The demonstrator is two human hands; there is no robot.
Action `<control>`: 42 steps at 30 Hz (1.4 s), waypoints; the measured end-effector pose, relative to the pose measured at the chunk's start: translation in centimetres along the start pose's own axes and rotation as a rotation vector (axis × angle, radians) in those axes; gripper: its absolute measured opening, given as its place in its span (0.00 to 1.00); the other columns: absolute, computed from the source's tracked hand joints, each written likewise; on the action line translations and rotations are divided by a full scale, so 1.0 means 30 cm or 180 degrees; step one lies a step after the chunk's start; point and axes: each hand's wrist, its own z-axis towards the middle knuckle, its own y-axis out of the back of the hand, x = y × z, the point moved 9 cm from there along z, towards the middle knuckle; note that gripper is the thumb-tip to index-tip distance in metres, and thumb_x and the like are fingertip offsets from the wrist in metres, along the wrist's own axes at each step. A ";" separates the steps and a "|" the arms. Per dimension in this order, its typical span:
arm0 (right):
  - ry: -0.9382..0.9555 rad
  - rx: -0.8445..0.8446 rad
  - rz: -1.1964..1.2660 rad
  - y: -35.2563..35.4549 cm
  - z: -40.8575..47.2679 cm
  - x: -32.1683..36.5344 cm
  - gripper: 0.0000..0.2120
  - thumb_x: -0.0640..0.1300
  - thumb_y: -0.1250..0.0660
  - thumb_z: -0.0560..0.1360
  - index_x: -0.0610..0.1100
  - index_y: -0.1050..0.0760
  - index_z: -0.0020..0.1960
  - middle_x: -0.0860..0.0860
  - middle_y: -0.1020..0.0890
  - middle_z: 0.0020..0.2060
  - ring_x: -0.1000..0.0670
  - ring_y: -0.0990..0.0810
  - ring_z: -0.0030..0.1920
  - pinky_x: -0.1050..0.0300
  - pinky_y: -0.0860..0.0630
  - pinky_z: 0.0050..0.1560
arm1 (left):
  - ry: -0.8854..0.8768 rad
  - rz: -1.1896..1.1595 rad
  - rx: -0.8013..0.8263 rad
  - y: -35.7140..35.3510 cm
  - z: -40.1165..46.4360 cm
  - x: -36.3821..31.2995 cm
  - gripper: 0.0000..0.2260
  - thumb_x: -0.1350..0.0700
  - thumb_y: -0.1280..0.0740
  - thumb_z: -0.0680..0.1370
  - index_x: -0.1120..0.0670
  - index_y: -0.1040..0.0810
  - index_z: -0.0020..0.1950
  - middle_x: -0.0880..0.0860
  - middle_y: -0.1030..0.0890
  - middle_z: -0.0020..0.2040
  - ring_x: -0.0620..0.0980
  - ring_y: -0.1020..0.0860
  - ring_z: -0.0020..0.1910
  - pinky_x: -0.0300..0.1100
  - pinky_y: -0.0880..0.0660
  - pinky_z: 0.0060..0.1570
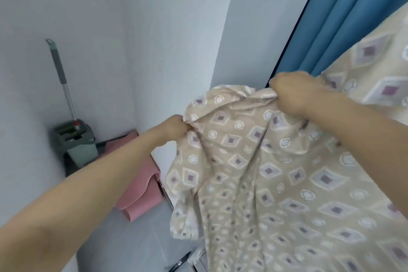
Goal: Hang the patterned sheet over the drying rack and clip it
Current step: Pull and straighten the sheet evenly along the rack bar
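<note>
The patterned sheet, beige with purple diamonds and white rings, hangs bunched in front of me and fills the right half of the view. My left hand grips its left edge with curled fingers. Higher and to the right, my right hand grips a gathered fold of the top edge. More of the sheet spreads upward at the far right. The drying rack is hidden behind the cloth, and no clip is in view.
A blue curtain hangs at the upper right. A mop with its green bucket stands in the left corner against the white wall. A pink cloth lies on the grey floor below my left arm.
</note>
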 end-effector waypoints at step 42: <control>0.0577 -0.2098 0.0186 0.331 0.003 0.217 0.10 0.29 0.34 0.64 0.36 0.25 0.45 0.38 0.25 0.37 0.38 0.25 0.37 0.54 0.40 0.33 | -0.0995 -0.0454 -0.3143 0.525 -0.295 0.031 0.05 0.56 0.47 0.83 0.57 0.36 0.51 0.54 0.25 0.39 0.49 0.25 0.33 0.39 0.28 0.32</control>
